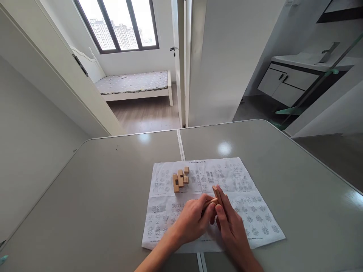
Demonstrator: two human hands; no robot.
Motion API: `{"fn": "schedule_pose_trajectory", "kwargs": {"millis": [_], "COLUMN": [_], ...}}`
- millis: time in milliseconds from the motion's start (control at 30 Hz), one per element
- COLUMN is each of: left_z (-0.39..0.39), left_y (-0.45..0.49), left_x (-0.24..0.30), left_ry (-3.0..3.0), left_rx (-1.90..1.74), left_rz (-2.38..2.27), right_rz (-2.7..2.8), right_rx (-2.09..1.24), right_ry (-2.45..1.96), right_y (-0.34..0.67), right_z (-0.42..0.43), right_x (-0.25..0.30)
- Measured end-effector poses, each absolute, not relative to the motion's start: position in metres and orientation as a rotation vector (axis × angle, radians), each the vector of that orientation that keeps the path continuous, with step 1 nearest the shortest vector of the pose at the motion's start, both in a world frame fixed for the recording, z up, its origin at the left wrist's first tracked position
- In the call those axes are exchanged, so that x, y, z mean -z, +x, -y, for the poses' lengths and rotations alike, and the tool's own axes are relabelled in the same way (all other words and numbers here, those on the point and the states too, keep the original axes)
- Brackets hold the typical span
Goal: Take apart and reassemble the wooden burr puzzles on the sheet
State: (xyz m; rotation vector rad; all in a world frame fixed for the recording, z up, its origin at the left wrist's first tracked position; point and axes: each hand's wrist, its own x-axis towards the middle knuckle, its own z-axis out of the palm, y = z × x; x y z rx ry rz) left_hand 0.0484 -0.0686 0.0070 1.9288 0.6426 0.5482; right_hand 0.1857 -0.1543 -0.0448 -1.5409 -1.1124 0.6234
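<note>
Over the middle of the sheet [252, 211], the left hand [194, 223] and right hand [231, 226] meet, the fingers of both curled tight around wooden pieces [216, 193] held between them. More blocks [180, 180] lie clustered on the sheet's far part, well apart from the hands. The sheet lies flat on the grey surface [99, 189].

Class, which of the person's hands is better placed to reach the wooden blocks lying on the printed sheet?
Left, probably. Both hands grip the wooden stick, but the left hand is on the side of the loose blocks on the sheet; the right hand would have to cross over.
</note>
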Motion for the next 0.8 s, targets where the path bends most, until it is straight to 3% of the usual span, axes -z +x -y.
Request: {"fn": "schedule_pose_trajectory", "kwargs": {"millis": [200, 800], "left_z": [0.0685, 0.0689], "left_y": [0.0475, 0.0485], "left_x": [-0.0074, -0.0058], "left_ry": [1.846, 1.744], "left_rx": [-0.560, -0.561], "left_rz": [-0.681, -0.694], "right_rz": [1.033, 1.275], "right_rx": [-0.712, -0.566], "right_ry": [-1.518, -1.496], "right_y": [0.1834, 0.1847], "right_z": [0.1563, 0.1524], "right_x": [0.0401, 0.0449]}}
